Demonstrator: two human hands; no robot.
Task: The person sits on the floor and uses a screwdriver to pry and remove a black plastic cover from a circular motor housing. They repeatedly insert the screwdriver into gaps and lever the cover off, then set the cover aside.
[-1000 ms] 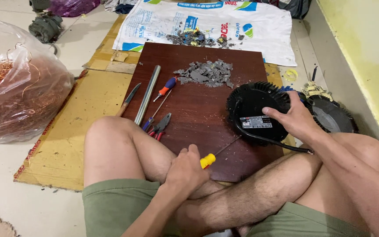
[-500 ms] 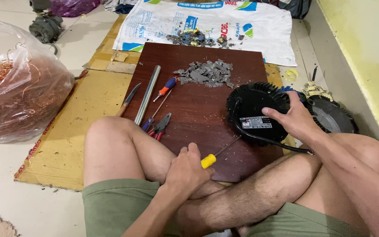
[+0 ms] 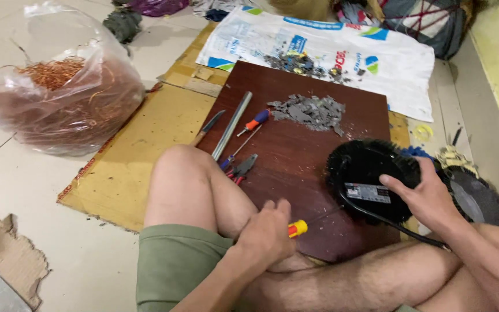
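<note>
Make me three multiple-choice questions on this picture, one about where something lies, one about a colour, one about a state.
1. Where does the pile of grey scrap bits lie?
A. on the dark wooden board
B. inside the clear bag of copper wire
C. on the bare tile floor

2. What colour is the handle end of the screwdriver in the left hand?
A. green
B. yellow with red
C. white

3. What is the right hand doing?
A. hanging free in the air
B. gripping pliers
C. resting on the black round finned housing

Answers: 1 A, the heap sits on the board's far part. 2 B, a yellow tip with a red band shows past the fist. 3 C, its fingers press on the housing beside the label.
</note>
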